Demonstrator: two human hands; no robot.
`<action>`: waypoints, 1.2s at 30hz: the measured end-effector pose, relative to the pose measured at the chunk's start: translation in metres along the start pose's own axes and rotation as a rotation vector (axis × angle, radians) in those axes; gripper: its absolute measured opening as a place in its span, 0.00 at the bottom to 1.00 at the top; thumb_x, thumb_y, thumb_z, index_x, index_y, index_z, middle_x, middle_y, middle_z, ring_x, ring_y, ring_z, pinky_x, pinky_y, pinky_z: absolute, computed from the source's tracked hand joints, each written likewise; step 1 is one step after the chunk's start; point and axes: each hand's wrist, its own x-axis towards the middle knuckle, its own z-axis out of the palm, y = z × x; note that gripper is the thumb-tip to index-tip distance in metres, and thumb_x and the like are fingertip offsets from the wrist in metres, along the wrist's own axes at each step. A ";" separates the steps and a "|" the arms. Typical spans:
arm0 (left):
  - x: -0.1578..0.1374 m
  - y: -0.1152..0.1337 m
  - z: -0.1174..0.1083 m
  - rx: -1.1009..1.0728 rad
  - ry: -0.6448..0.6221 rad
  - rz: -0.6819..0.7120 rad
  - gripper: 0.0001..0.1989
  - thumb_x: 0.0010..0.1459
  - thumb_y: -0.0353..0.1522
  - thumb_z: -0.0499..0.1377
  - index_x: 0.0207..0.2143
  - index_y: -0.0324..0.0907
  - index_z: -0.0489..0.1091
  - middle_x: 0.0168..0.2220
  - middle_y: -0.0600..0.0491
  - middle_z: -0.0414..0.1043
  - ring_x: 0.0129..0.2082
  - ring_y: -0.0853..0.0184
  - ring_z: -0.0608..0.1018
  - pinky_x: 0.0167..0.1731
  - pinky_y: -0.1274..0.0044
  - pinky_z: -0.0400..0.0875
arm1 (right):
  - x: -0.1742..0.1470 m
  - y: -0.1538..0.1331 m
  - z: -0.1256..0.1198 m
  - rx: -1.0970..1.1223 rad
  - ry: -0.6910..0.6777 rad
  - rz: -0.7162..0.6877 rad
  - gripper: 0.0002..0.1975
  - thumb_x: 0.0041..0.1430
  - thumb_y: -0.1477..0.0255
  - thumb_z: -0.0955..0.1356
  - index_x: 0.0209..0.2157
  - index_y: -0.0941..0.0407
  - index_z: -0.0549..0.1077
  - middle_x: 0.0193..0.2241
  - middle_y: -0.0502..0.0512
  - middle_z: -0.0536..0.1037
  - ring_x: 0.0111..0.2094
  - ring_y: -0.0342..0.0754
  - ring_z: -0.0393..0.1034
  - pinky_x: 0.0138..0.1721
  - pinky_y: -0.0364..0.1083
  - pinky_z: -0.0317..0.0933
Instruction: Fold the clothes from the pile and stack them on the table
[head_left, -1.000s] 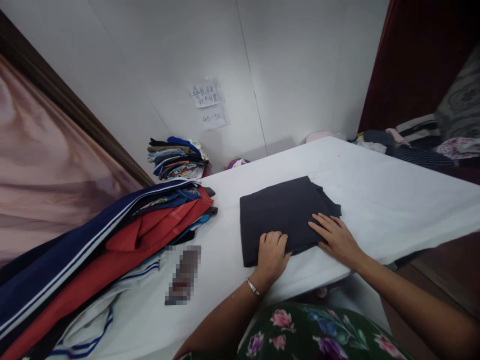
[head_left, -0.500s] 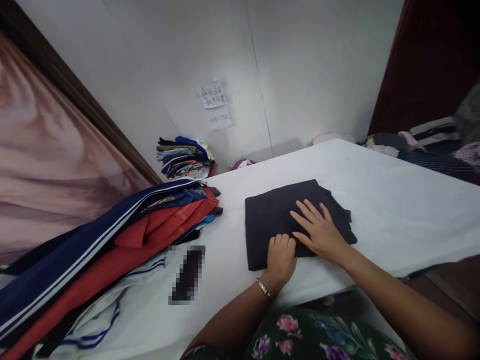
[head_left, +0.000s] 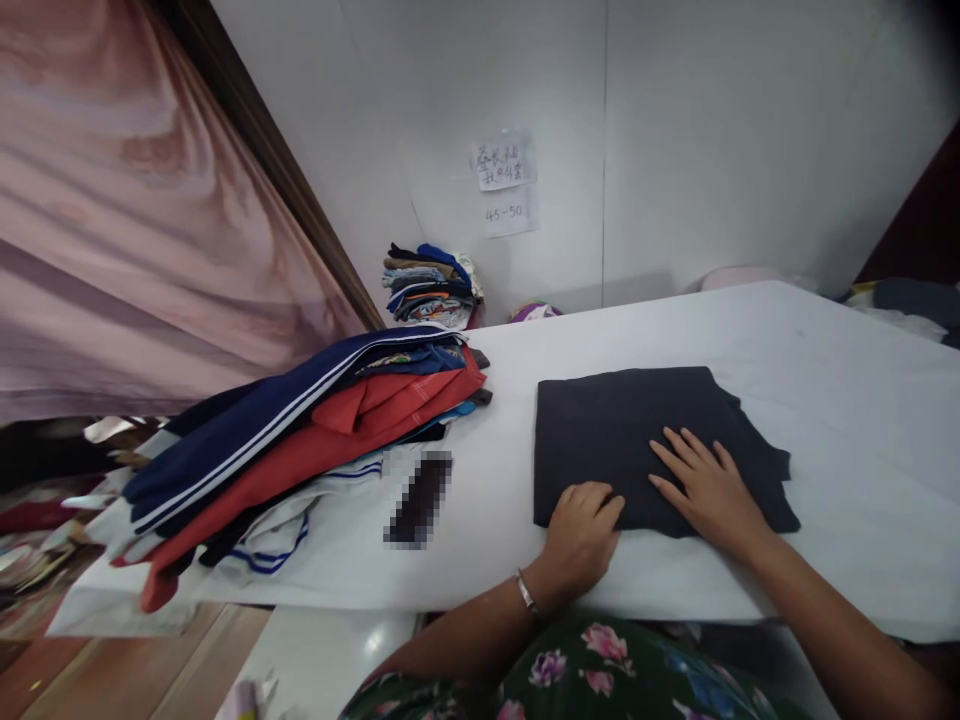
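A dark navy or black garment, folded into a flat block with uneven right edges, lies on the white-covered table. My left hand, with a bracelet on its wrist, is curled at the garment's near edge. Its fingers are bent down onto the cloth, and the fingertips are partly hidden. Flat on the garment's right half rests my right hand, fingers spread and palm down. A small gap of dark cloth shows between the two hands.
Left on the table is a heap of loose clothes, with navy striped trousers over a red garment. Beside it lies a dark pixelated object. A folded clothes stack stands by the wall, below paper notes.
The view has swung left, so everything sits further right in the picture. My right hand has slid rightward over the garment, away from my left hand, which stays at the near edge.
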 end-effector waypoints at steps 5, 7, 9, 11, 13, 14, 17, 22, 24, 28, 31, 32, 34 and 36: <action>-0.033 -0.025 -0.012 0.019 0.027 -0.287 0.16 0.55 0.33 0.64 0.46 0.43 0.70 0.44 0.50 0.72 0.45 0.60 0.71 0.44 0.67 0.65 | -0.001 0.002 0.001 0.004 -0.015 0.007 0.29 0.64 0.53 0.54 0.60 0.51 0.65 0.64 0.56 0.60 0.65 0.57 0.48 0.61 0.63 0.44; -0.037 -0.029 -0.013 0.011 -0.016 -0.290 0.14 0.55 0.31 0.64 0.45 0.43 0.71 0.43 0.51 0.73 0.44 0.61 0.71 0.43 0.68 0.65 | -0.001 0.002 0.001 0.010 -0.017 0.008 0.30 0.64 0.52 0.54 0.60 0.51 0.65 0.64 0.56 0.60 0.65 0.57 0.48 0.61 0.62 0.43; -0.038 -0.030 -0.013 -0.001 -0.038 -0.281 0.13 0.55 0.30 0.64 0.44 0.43 0.72 0.42 0.52 0.74 0.43 0.61 0.72 0.42 0.68 0.65 | -0.002 0.003 0.002 0.010 -0.018 0.011 0.30 0.64 0.52 0.53 0.60 0.51 0.65 0.64 0.56 0.60 0.65 0.57 0.48 0.62 0.62 0.43; -0.037 -0.030 -0.014 -0.023 -0.027 -0.281 0.13 0.54 0.31 0.65 0.44 0.43 0.72 0.41 0.52 0.74 0.42 0.61 0.72 0.41 0.67 0.65 | -0.003 0.004 0.003 0.007 -0.026 0.017 0.31 0.63 0.51 0.53 0.60 0.51 0.65 0.64 0.56 0.60 0.65 0.57 0.48 0.62 0.62 0.42; -0.035 -0.032 -0.016 -0.092 0.010 -0.296 0.14 0.53 0.32 0.66 0.43 0.43 0.73 0.40 0.51 0.74 0.41 0.61 0.72 0.41 0.68 0.65 | -0.004 0.005 0.005 0.004 -0.046 0.024 0.31 0.63 0.51 0.53 0.60 0.50 0.65 0.64 0.55 0.60 0.65 0.57 0.48 0.62 0.62 0.43; -0.034 -0.034 -0.017 -0.152 0.033 -0.309 0.12 0.53 0.34 0.66 0.41 0.43 0.74 0.39 0.51 0.74 0.40 0.61 0.72 0.41 0.68 0.65 | -0.004 0.005 0.004 0.003 -0.060 0.031 0.31 0.63 0.51 0.53 0.59 0.50 0.66 0.64 0.55 0.60 0.65 0.57 0.48 0.62 0.63 0.43; -0.026 -0.046 -0.024 -0.357 0.120 -0.379 0.06 0.56 0.35 0.63 0.35 0.43 0.75 0.35 0.52 0.74 0.37 0.65 0.73 0.40 0.72 0.68 | 0.005 0.004 -0.002 -0.001 -0.088 0.072 0.31 0.63 0.50 0.53 0.58 0.50 0.67 0.63 0.57 0.62 0.64 0.59 0.50 0.61 0.66 0.43; 0.004 -0.069 -0.029 -0.340 0.195 -0.485 0.13 0.57 0.33 0.59 0.46 0.42 0.72 0.51 0.47 0.70 0.52 0.61 0.70 0.54 0.67 0.65 | 0.042 0.009 -0.019 -0.056 -0.006 0.131 0.31 0.64 0.52 0.53 0.61 0.51 0.63 0.66 0.58 0.55 0.67 0.61 0.42 0.62 0.66 0.41; 0.015 -0.074 -0.024 -0.270 0.130 -0.503 0.20 0.57 0.35 0.59 0.52 0.41 0.69 0.58 0.44 0.64 0.59 0.57 0.65 0.58 0.64 0.60 | 0.053 0.017 -0.016 -0.082 -0.062 0.195 0.31 0.63 0.52 0.54 0.61 0.52 0.62 0.66 0.58 0.54 0.67 0.61 0.42 0.61 0.66 0.42; 0.021 -0.077 -0.008 -0.217 0.021 -0.516 0.26 0.59 0.37 0.57 0.60 0.42 0.62 0.65 0.45 0.54 0.63 0.55 0.61 0.60 0.61 0.58 | 0.056 0.033 0.000 -0.054 -0.285 0.342 0.32 0.63 0.52 0.53 0.63 0.53 0.60 0.65 0.58 0.56 0.66 0.58 0.46 0.61 0.64 0.45; 0.019 -0.078 -0.001 -0.227 0.027 -0.514 0.27 0.60 0.37 0.55 0.61 0.43 0.60 0.66 0.46 0.53 0.63 0.56 0.62 0.59 0.62 0.59 | 0.052 0.036 0.006 -0.028 -0.302 0.360 0.33 0.63 0.51 0.52 0.64 0.52 0.58 0.66 0.56 0.54 0.67 0.56 0.44 0.62 0.62 0.44; 0.018 -0.079 0.001 -0.235 0.036 -0.513 0.26 0.60 0.37 0.55 0.61 0.43 0.60 0.66 0.46 0.53 0.62 0.56 0.62 0.59 0.63 0.60 | 0.052 0.035 0.005 -0.022 -0.298 0.363 0.33 0.63 0.50 0.52 0.64 0.51 0.58 0.66 0.56 0.53 0.67 0.56 0.44 0.62 0.62 0.43; 0.016 -0.081 0.002 -0.261 0.056 -0.507 0.26 0.60 0.37 0.55 0.61 0.43 0.61 0.66 0.46 0.54 0.62 0.57 0.63 0.60 0.63 0.59 | 0.052 0.032 0.004 0.002 -0.301 0.366 0.34 0.63 0.49 0.52 0.64 0.50 0.58 0.66 0.56 0.53 0.67 0.56 0.43 0.63 0.62 0.42; 0.016 -0.084 0.004 -0.299 0.083 -0.507 0.26 0.60 0.37 0.55 0.60 0.42 0.61 0.66 0.45 0.53 0.63 0.57 0.62 0.60 0.62 0.58 | 0.055 0.032 0.001 0.042 -0.305 0.371 0.34 0.63 0.48 0.53 0.64 0.50 0.59 0.66 0.55 0.53 0.67 0.56 0.43 0.63 0.63 0.41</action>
